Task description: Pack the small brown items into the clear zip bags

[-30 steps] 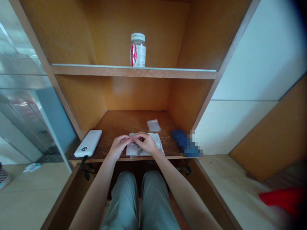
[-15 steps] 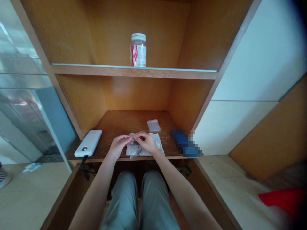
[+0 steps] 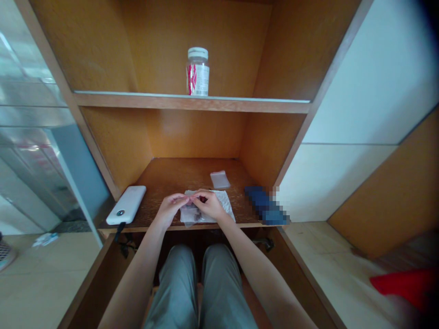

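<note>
My left hand (image 3: 170, 208) and my right hand (image 3: 208, 204) meet over the front of the lower wooden shelf (image 3: 178, 176). Both pinch the top edge of a small clear plastic bag (image 3: 190, 214) with dark small items inside. The bag hangs just above a white tissue (image 3: 224, 203) spread on the shelf. A second small clear bag (image 3: 220, 179) lies flat farther back.
A white power bank (image 3: 126, 204) with a cable lies at the shelf's left front. A blurred dark blue object (image 3: 265, 204) sits at the right front. A white-capped jar (image 3: 197, 72) stands on the upper shelf. A glass door is on the left.
The hands stay pinched on the bag; the bag shifts slightly beneath the fingers. Nothing else has moved.
</note>
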A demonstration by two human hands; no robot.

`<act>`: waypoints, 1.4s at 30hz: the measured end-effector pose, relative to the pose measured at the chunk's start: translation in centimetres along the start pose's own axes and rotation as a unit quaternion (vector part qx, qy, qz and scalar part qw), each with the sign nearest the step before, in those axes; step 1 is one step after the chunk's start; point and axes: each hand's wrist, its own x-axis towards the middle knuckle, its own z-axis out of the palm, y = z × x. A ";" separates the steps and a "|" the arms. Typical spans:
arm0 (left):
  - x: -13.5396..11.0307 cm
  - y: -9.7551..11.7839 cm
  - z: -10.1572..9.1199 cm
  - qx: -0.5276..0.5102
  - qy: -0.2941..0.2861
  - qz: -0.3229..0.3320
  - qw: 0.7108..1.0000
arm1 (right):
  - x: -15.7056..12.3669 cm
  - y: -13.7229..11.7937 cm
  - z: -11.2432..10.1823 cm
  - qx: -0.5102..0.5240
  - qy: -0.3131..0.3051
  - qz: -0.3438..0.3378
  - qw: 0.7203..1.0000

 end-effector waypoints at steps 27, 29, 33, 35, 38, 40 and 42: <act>-0.1 -0.5 -0.3 -0.098 0.009 -0.036 0.995 | 0.0 -0.1 -0.2 -0.028 0.076 0.002 0.997; -0.2 -0.2 -0.2 -0.103 0.005 -0.035 0.994 | 0.0 -0.3 -0.2 -0.024 0.076 0.005 0.997; -0.3 0.3 0.1 -0.104 -0.004 -0.033 0.994 | 0.0 -0.3 -0.1 -0.009 0.090 0.020 0.996; -0.3 0.5 0.1 -0.103 0.002 -0.031 0.994 | -0.1 -0.1 -0.1 0.001 0.100 0.030 0.995; -0.2 0.5 0.1 -0.112 0.010 -0.030 0.993 | -0.2 0.2 0.0 0.022 0.100 0.039 0.994; -0.1 0.4 0.1 -0.120 0.013 -0.033 0.992 | -0.2 0.3 0.0 0.036 0.093 0.044 0.994; 0.0 0.2 0.0 -0.126 0.015 -0.041 0.991 | -0.2 0.2 0.0 0.038 0.090 0.051 0.994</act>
